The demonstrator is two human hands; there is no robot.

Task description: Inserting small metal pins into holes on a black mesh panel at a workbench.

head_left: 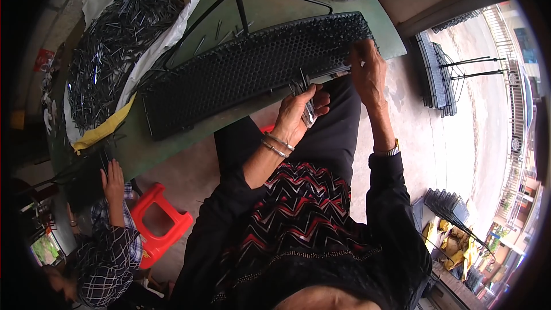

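Observation:
A long black panel with a honeycomb of holes (229, 72) lies along the table edge before me. Small dark pieces stick up along its far rim and crowd its right end. My left hand (295, 113), a bangled wrist behind it, is closed around a bunch of thin dark plastic sticks (309, 116), just off the panel's near edge. At the panel's right end, my right hand (372, 77) has its fingertips bent together against the holes. What those fingers pinch, if anything, is too dark and blurred to make out.
On the left, a white sack (189, 0) brims with black sticks (123, 51). A black metal stand (238, 0) rises behind the panel from the green table (155, 152). A red stool (158, 218) and another person's hand (113, 181) are at lower left. Stacked panels (433, 74) stand on the right.

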